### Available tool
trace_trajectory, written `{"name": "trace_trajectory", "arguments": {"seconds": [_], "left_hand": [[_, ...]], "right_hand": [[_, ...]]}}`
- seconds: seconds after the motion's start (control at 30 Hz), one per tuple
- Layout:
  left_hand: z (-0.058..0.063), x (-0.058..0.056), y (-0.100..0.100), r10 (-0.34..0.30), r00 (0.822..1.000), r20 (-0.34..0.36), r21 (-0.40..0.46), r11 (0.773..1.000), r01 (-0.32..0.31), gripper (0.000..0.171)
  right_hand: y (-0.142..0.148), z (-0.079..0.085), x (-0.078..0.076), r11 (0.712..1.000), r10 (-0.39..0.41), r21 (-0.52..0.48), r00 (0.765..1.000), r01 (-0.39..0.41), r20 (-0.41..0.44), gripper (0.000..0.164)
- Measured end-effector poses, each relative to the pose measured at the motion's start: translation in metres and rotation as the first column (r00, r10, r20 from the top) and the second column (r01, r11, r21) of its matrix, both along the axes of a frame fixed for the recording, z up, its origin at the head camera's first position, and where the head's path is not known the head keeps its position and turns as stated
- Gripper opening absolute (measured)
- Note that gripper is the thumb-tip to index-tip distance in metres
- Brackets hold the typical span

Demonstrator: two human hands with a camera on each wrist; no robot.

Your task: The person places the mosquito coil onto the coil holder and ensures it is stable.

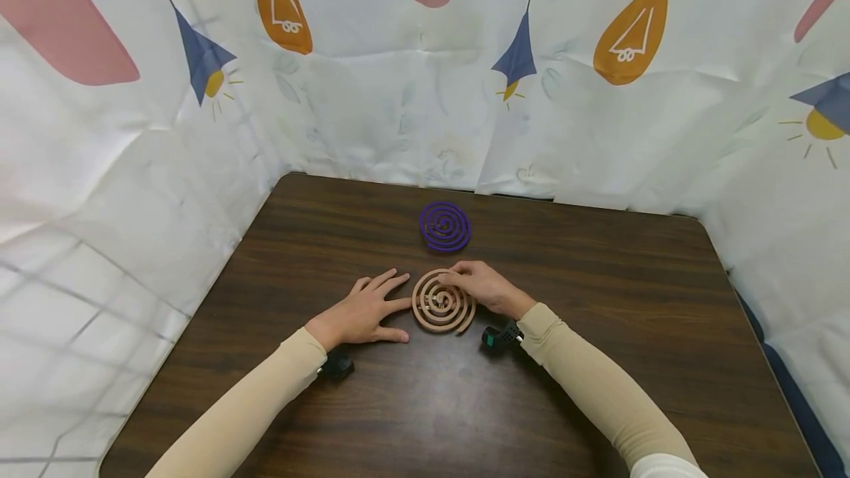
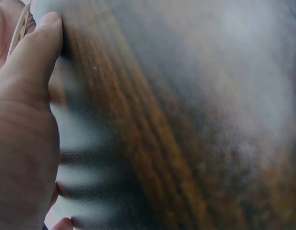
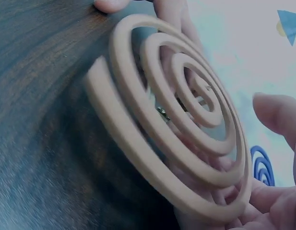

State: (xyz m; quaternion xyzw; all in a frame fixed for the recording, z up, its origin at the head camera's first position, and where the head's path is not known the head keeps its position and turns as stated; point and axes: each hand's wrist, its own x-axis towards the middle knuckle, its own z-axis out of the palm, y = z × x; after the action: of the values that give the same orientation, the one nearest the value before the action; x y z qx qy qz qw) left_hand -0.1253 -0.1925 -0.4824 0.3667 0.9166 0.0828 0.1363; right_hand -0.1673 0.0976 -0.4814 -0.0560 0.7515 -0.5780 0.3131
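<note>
A tan mosquito coil is at the middle of the dark wooden table. My right hand holds its far right edge, with the thumb over the coil in the head view. Fingers show below and behind the rings in the right wrist view, partly hidden. Small metallic bits glint through the coil's centre. To its left, my left hand lies palm down with fingers spread, the index fingertip right at the coil's rim. Its thumb extends along the tabletop in the left wrist view.
Beyond the hands, a purple mosquito coil lies toward the table's far side. The brown table ends at a white curtain printed with lamps and bulbs. Dark wrist cameras sit beneath both wrists.
</note>
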Motion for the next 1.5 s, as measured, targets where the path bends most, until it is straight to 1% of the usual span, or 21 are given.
{"name": "trace_trajectory", "arguments": {"seconds": [0.23, 0.37, 0.5, 0.63, 0.8, 1.0, 1.17, 1.27, 1.37, 1.5], "left_hand": [[0.000, -0.006, 0.003, -0.006, 1.000, -0.005, 0.002, 1.000, 0.006, 0.075], [0.002, -0.008, 0.001, -0.001, 1.000, -0.006, 0.003, 1.000, 0.001, 0.075], [0.002, -0.009, -0.002, 0.004, 1.000, -0.012, 0.000, 1.000, -0.004, 0.075], [0.002, -0.008, -0.003, -0.003, 1.000, -0.007, 0.006, 1.000, 0.003, 0.075], [0.000, -0.004, -0.005, 0.001, 1.000, -0.007, 0.016, 1.000, -0.001, 0.075], [0.000, -0.002, -0.005, -0.002, 1.000, -0.009, 0.021, 1.000, 0.002, 0.075], [-0.001, -0.002, -0.006, -0.006, 1.000, 0.004, 0.015, 1.000, 0.006, 0.076], [-0.002, -0.003, -0.006, -0.006, 1.000, 0.001, 0.016, 1.000, 0.006, 0.075], [-0.003, -0.003, -0.006, -0.007, 1.000, -0.008, 0.019, 1.000, 0.007, 0.075], [-0.003, -0.005, -0.006, -0.008, 1.000, -0.006, 0.015, 1.000, 0.008, 0.075]], "right_hand": [[0.010, 0.005, -0.005, 0.998, -0.044, 0.046, 0.998, 0.042, 0.042, 0.049], [0.014, 0.004, -0.008, 0.999, -0.051, 0.024, 0.997, 0.049, 0.065, 0.060], [0.020, 0.004, -0.009, 0.997, -0.071, 0.011, 0.994, 0.070, 0.078, 0.064], [0.026, 0.006, -0.008, 0.996, -0.087, 0.029, 0.994, 0.085, 0.072, 0.058], [0.032, 0.007, -0.006, 0.995, -0.081, 0.056, 0.996, 0.079, 0.042, 0.050], [0.038, 0.009, -0.005, 0.996, -0.071, 0.050, 0.997, 0.069, 0.041, 0.046], [0.045, 0.007, -0.003, 0.998, -0.056, 0.037, 0.998, 0.055, 0.032, 0.044], [0.048, 0.006, -0.003, 0.997, -0.068, 0.022, 0.997, 0.068, 0.028, 0.043], [0.056, 0.008, -0.003, 0.995, -0.100, 0.011, 0.995, 0.100, 0.014, 0.042], [0.072, 0.013, -0.003, 0.992, -0.125, 0.013, 0.992, 0.125, -0.017, 0.046]]}}
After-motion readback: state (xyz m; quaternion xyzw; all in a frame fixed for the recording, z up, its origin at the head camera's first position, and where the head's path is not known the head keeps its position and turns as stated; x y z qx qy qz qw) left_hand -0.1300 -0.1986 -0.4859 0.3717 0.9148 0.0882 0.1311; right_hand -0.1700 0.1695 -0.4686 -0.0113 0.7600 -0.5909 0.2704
